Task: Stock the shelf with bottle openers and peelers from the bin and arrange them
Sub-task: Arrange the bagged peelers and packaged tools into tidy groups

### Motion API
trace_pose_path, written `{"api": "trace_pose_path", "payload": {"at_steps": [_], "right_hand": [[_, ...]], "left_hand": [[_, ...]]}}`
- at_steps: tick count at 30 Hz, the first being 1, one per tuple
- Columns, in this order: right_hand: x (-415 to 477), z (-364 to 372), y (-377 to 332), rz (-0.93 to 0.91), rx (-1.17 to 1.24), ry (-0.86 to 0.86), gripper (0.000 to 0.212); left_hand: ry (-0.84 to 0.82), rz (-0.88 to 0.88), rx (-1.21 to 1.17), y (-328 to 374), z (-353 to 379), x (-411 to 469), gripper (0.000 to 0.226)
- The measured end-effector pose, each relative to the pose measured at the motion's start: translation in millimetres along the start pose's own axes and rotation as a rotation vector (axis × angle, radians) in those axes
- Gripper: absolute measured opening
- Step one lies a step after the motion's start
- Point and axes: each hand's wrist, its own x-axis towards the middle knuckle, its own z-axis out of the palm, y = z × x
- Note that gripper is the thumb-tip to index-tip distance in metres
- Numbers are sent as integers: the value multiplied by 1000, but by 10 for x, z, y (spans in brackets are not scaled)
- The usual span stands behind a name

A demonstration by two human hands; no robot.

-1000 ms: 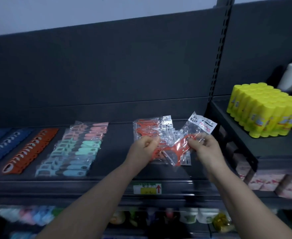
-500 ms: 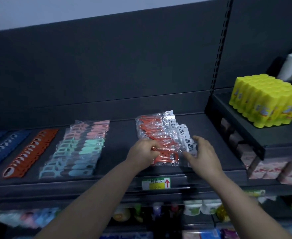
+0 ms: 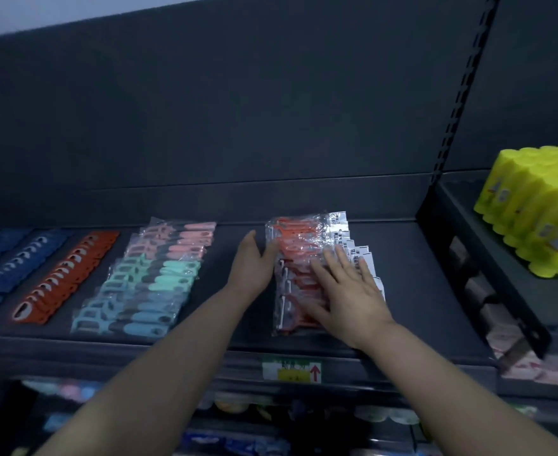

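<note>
Dark shelf (image 3: 419,291) holds the bagged orange peelers (image 3: 299,245), overlapped; right hand (image 3: 346,291) presses them flat, fingers spread, left hand (image 3: 251,268) straight-fingered at their edge. Light, slick bags likely slide: push from the sides.

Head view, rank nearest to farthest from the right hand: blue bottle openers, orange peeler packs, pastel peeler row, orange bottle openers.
1. Orange peeler packs: directly under the right hand, touching it.
2. Pastel peeler row: mid-shelf, left of the packs.
3. Orange bottle openers: further left.
4. Blue bottle openers: far left end of the shelf.
</note>
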Motion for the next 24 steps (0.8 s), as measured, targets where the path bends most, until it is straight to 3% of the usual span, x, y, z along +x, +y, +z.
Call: {"api": "trace_pose_path", "payload": {"at_steps": [4, 14, 24], "right_hand": [[120, 45, -51, 12, -11, 3, 96], [175, 181, -48, 141, 20, -46, 84], [7, -23, 293, 249, -35, -124, 88]], "left_hand": [[-41, 14, -101, 33, 65, 281, 69], [-154, 31, -204, -115, 466, 812, 96], [-309, 56, -306, 100, 942, 749, 98]]}}
